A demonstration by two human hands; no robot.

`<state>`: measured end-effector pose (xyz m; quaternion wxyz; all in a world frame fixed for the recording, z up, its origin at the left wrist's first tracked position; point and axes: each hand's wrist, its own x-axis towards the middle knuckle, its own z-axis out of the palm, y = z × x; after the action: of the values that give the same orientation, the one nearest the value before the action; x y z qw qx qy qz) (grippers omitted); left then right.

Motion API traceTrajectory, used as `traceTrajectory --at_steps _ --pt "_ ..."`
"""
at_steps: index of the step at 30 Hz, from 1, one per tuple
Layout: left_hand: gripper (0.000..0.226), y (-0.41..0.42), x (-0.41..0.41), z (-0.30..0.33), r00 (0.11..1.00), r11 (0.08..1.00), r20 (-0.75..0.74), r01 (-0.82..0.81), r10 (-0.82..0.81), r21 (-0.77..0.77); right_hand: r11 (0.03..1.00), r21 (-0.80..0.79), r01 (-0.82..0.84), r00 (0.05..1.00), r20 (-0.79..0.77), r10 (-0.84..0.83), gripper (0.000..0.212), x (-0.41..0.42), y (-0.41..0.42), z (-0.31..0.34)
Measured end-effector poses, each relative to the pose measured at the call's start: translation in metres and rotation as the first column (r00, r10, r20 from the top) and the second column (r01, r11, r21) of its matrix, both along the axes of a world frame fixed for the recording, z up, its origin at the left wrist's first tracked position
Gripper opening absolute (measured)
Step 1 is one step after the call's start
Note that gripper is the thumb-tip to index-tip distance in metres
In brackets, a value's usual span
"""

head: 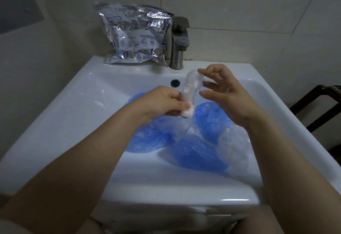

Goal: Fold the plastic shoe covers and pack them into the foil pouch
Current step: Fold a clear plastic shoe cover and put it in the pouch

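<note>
The left hand (164,102) has its grip pinched tight on the lower end of a rolled white shoe cover (189,91); the right hand (223,95) pinches the upper end, other fingers spread. The roll hangs above the white sink (73,113), where blue shoe covers (199,152) lie. The foil pouch (134,34) stands on the sink's back ledge, beside the faucet (179,43).

Dim, cool light overall; the tiled wall above the glossy white ceramic basin (60,123) falls into grey shade. Soft highlights streak the basin's near rim and left slope. The crinkled silver foil pouch (134,34) behind the basin throws small glints. Wide-angle bending curves the basin's edges; forearms nearest the lens look soft and smeared.
</note>
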<state>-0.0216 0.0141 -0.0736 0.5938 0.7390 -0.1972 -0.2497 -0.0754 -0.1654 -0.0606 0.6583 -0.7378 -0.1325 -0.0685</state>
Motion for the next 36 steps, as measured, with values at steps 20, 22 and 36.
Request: traceTrajectory --at_steps 20,22,36 --pt "0.036 0.003 -0.008 0.005 0.969 0.985 0.182 0.153 -0.166 0.079 0.913 -0.403 0.064 0.997 -0.019 -0.078 0.017 -0.001 -0.012 0.001" --pt "0.035 0.0 -0.01 0.004 0.963 0.984 0.205 0.166 -0.177 0.071 0.94 -0.333 0.067 0.994 -0.054 -0.09 0.017 -0.002 -0.01 0.002" --pt "0.038 -0.004 -0.012 -0.001 0.934 0.967 0.261 0.217 -0.246 0.136 0.978 0.097 0.187 0.929 -0.34 -0.144 0.013 0.007 0.011 -0.015"
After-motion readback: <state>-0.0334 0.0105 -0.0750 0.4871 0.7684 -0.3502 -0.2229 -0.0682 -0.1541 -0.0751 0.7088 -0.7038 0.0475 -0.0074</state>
